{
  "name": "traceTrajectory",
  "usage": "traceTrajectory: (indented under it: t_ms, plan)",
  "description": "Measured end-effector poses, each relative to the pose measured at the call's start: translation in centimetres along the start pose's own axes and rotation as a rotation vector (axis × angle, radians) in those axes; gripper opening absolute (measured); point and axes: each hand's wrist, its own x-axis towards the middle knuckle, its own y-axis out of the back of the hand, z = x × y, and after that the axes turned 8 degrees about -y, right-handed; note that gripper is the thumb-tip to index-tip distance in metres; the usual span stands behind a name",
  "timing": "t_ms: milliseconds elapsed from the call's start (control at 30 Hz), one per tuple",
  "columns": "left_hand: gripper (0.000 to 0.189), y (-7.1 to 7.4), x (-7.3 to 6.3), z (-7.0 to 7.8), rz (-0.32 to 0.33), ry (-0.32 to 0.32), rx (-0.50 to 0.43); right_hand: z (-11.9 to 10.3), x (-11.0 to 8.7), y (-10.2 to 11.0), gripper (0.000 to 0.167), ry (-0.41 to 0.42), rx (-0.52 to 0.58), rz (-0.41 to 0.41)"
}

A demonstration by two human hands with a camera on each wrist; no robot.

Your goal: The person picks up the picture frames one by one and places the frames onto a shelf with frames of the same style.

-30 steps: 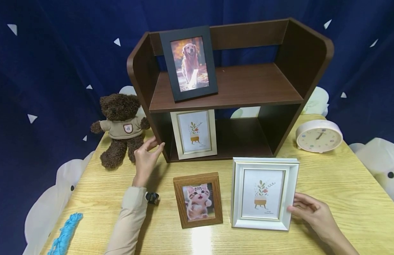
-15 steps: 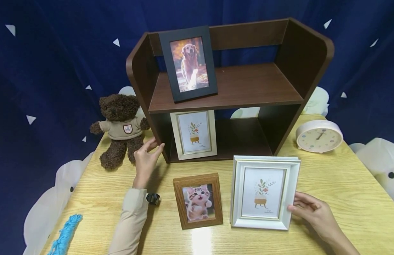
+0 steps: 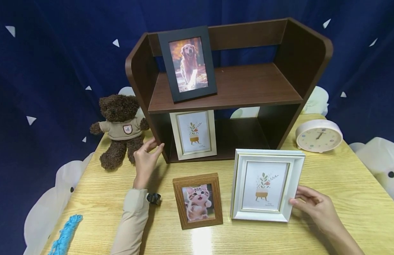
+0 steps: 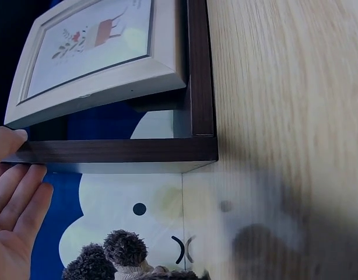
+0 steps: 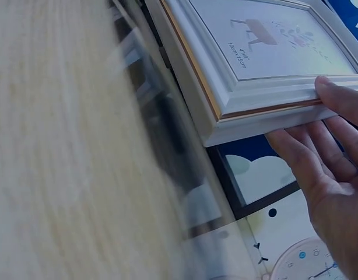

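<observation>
Blue yarn [image 3: 65, 235]: just a bundle lying on the near left of the table [image 3: 98, 212]
Teddy bear [image 3: 118, 130]: brown, beige top with a badge, plonked right beside the dark shelf [image 3: 260, 83]
Left hand [image 3: 146, 161]: clamped on the shelf's left side panel, thumb on one face, fingers on the other
Dog photo frame [image 3: 189, 65]: black one, leaning a bit, left end of the upper level
Cream frame [image 3: 193, 135]: flower-pot print, lower level, below the dog one
Kitten frame [image 3: 198, 202]: brown wood, on the table in front of the shelf
White frame [image 3: 266, 186]: in front of the shelf's right half, can't tell if its bottom edge touches the table
Right hand [image 3: 315, 207]: pinching the white frame's right edge, thumb on the front, fingers behind
Clock [image 3: 319, 136]: round, pale, on the table right of the shelf
</observation>
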Motion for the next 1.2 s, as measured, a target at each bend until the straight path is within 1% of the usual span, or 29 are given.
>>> traceTrajectory:
  t_ms: [67,200,300,467,500,600,700,900,1100,1200]
  plan:
    - [0.028,0.0,-0.1,-0.1,-0.002,0.002,0.004,-0.2,0.2,-0.1,0.052,0.000,-0.015,0.009]
    - [0.029,0.0,-0.1,-0.1,-0.012,0.031,0.004,-0.8,0.7,-0.2,0.050,-0.023,-0.079,0.053]
    - [0.030,0.0,-0.1,0.0,-0.021,0.049,0.010,-1.2,1.1,-0.4,0.048,-0.027,-0.082,0.069]
    - [0.030,0.1,-0.1,0.1,-0.029,0.046,0.019,-1.2,1.8,-0.5,0.049,0.008,-0.062,0.047]
    - [0.030,0.1,-0.1,0.2,-0.030,0.049,0.018,-0.9,2.0,-0.3,0.049,0.023,-0.063,0.040]
    - [0.030,0.1,0.0,0.2,-0.034,0.062,0.015,-0.5,2.6,0.1,0.047,0.054,-0.073,0.027]
    - [0.029,0.1,0.1,0.3,-0.038,0.065,0.013,-0.2,3.2,0.3,0.044,0.073,-0.107,0.025]
    - [0.029,0.1,0.1,0.2,-0.046,0.062,0.009,-0.5,4.1,0.1,0.043,0.075,-0.133,0.015]
    - [0.029,0.1,0.1,0.1,-0.047,0.058,0.007,-1.7,4.9,-0.5,0.046,0.060,-0.177,0.024]
    - [0.029,0.2,0.1,0.1,-0.045,0.052,0.010,-1.9,5.4,-0.6,0.047,0.051,-0.173,0.025]
